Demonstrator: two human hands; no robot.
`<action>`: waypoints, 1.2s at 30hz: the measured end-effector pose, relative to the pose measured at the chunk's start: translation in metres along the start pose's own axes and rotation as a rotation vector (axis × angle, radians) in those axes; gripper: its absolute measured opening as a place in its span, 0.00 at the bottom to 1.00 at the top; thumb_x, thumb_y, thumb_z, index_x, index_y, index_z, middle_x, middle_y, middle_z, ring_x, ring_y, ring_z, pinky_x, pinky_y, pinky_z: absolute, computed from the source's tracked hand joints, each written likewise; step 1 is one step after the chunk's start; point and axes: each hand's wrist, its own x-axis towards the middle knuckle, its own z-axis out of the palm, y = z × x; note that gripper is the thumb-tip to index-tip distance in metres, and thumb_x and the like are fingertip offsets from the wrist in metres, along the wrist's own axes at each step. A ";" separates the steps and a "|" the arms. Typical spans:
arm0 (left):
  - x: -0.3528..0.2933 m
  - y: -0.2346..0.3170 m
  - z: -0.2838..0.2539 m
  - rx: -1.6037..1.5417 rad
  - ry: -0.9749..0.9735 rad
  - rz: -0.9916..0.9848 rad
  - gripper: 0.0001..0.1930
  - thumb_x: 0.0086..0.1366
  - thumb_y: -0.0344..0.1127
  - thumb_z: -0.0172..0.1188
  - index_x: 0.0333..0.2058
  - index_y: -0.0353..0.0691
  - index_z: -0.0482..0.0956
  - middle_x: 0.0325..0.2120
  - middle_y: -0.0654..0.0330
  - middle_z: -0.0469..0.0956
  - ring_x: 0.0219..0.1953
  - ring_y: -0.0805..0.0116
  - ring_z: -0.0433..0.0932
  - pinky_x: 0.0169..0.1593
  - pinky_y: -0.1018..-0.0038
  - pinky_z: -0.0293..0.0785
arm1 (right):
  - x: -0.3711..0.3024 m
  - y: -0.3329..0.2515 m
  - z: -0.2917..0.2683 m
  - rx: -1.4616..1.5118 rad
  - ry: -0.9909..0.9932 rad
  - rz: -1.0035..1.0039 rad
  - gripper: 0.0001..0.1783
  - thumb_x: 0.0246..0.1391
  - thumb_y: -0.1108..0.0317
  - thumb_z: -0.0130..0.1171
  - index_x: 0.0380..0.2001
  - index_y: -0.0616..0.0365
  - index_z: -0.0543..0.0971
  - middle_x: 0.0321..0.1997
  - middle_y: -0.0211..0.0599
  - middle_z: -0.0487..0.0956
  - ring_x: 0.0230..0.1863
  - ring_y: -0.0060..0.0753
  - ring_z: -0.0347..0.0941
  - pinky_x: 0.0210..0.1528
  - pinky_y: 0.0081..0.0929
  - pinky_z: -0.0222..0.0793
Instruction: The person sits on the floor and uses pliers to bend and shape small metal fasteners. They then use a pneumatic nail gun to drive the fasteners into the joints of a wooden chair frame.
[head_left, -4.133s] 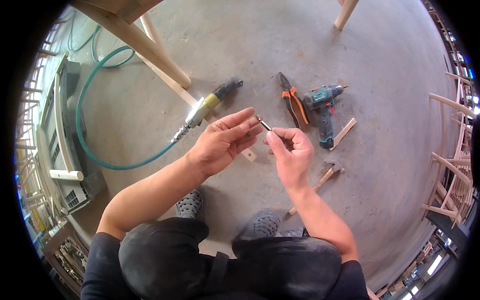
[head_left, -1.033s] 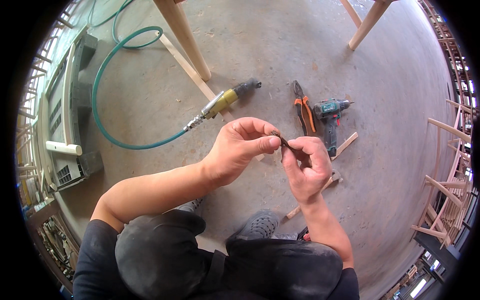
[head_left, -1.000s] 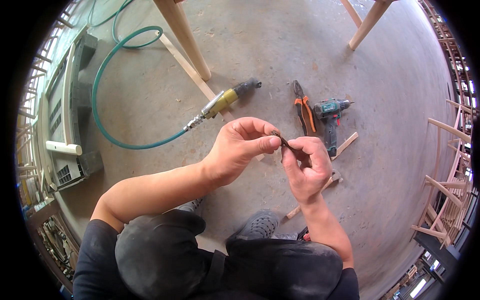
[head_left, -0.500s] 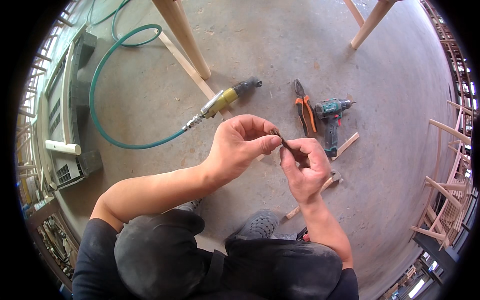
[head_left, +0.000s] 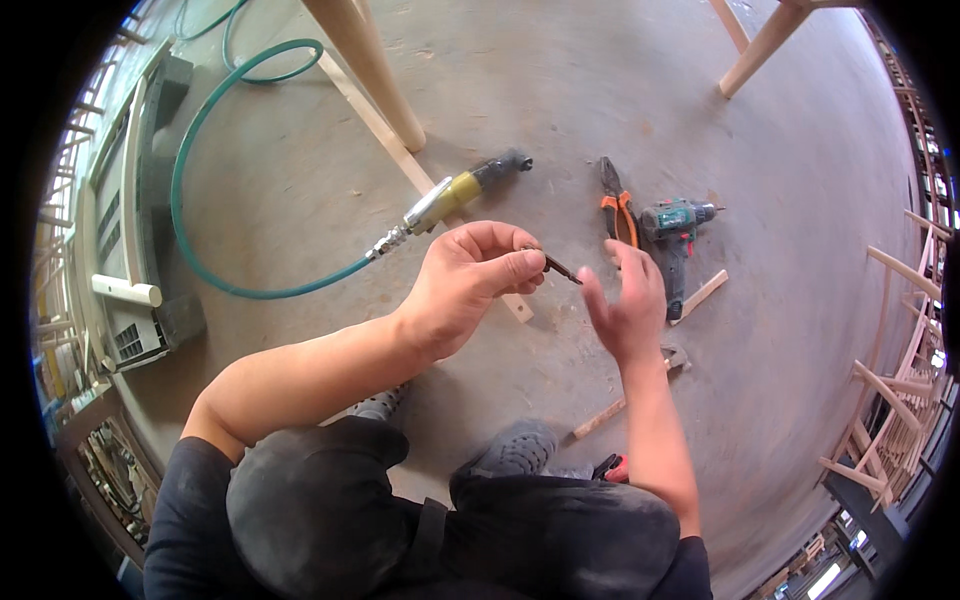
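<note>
Thumb and fingers of my left hand (head_left: 450, 290) pinch a thin, dark metal rod (head_left: 563, 270), whose narrow end points right and slightly down. Its exact kind is too small to make out. Just past that end is my right hand (head_left: 632, 305), fingers apart, holding nothing. Beyond the right hand, orange-and-black pliers (head_left: 609, 180) lie on the concrete floor beside a green-and-black cordless drill (head_left: 662, 218). A yellow-and-black air tool (head_left: 460, 190) lies beyond my left hand, joined to a green hose (head_left: 178, 200).
A wooden strip (head_left: 365, 110) runs under the air tool, near a round wooden leg (head_left: 375, 75). Another leg (head_left: 755, 60) stands far right. A hammer (head_left: 600, 419) and a short wood piece (head_left: 703, 295) lie right. A grey machine-like unit (head_left: 170, 170) is at left.
My right hand has let go of the dark rod and opened, moving slightly right. My left hand keeps its pinch, and more of the rod shows.
</note>
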 end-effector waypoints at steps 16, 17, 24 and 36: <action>-0.020 0.024 -0.025 -0.028 0.107 0.077 0.04 0.74 0.32 0.66 0.42 0.40 0.82 0.36 0.67 0.83 0.39 0.75 0.82 0.48 0.77 0.79 | 0.044 0.052 0.032 -0.377 -0.363 0.425 0.40 0.55 0.50 0.76 0.55 0.70 0.68 0.41 0.56 0.85 0.43 0.56 0.86 0.46 0.44 0.84; -0.020 0.024 -0.026 -0.021 0.108 0.080 0.04 0.74 0.32 0.66 0.42 0.40 0.82 0.36 0.67 0.83 0.39 0.75 0.82 0.48 0.77 0.79 | 0.045 0.052 0.032 -0.361 -0.368 0.438 0.38 0.54 0.52 0.75 0.53 0.70 0.68 0.40 0.57 0.86 0.43 0.57 0.86 0.46 0.45 0.84; -0.024 0.023 -0.017 -0.013 0.086 0.129 0.03 0.74 0.32 0.66 0.42 0.41 0.82 0.37 0.67 0.83 0.40 0.74 0.82 0.49 0.76 0.79 | 0.043 0.064 0.035 -0.297 -0.428 0.583 0.27 0.55 0.59 0.65 0.47 0.74 0.74 0.43 0.61 0.86 0.45 0.59 0.86 0.46 0.44 0.82; -0.031 0.046 0.019 -0.085 -0.055 0.187 0.05 0.75 0.35 0.65 0.42 0.41 0.83 0.37 0.66 0.84 0.41 0.75 0.82 0.50 0.77 0.79 | -0.017 -0.021 -0.088 1.847 -0.235 0.430 0.29 0.71 0.66 0.57 0.72 0.49 0.68 0.70 0.47 0.75 0.66 0.50 0.77 0.69 0.49 0.72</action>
